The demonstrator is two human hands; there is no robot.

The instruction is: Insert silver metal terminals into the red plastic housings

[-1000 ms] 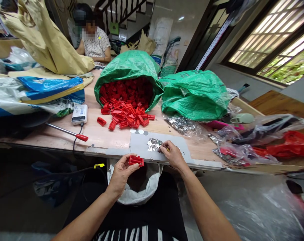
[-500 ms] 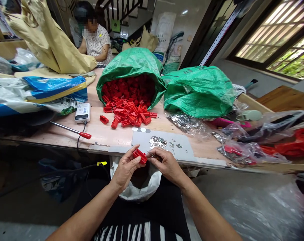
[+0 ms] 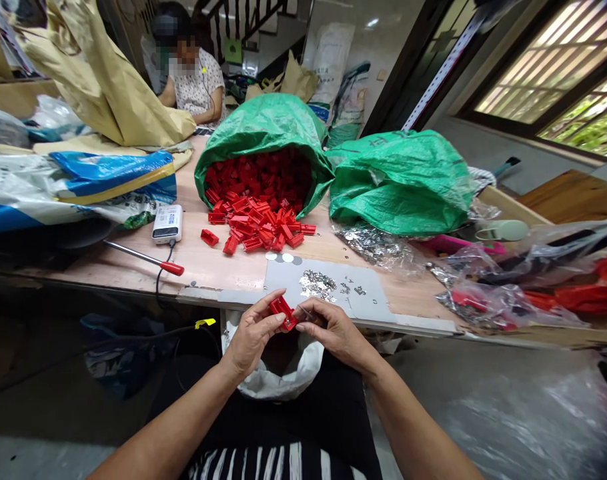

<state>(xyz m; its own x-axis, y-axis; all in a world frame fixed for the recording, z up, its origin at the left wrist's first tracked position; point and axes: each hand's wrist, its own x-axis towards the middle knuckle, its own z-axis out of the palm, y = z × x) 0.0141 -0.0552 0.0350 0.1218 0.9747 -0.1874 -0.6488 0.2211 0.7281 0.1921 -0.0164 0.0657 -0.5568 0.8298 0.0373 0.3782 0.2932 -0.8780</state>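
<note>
Red plastic case held up between two hands at the table edge

The left hand (image 3: 251, 337) grips a small red plastic case (image 3: 282, 312) between thumb and fingers, just in front of the table (image 3: 223, 267) and above the open mouth of a white sack (image 3: 306, 375). The case is oblong, glossy and bright red, a shallow trough with raised walls; it is tilted, its hollow side turned up toward the viewer, and a paler glint shows inside near its lower end. The right hand (image 3: 336, 328) pinches a slim dark tool (image 3: 311, 316), mostly hidden by the fingers, with its fingertips right by the case's right end; whether they touch it cannot be told.

Behind the hands, a heap of small shiny metal pieces (image 3: 317, 285) lies on a grey sheet (image 3: 371, 308), with a few loose metal bits (image 3: 346, 289) to its right. Farther back, a pile of similar red cases (image 3: 256, 223) spills from a green woven sack (image 3: 266, 117) lying on its side. A second green sack (image 3: 398, 183) sits beside it, and a white power bank (image 3: 167, 224) with a cable lies to the left
</note>
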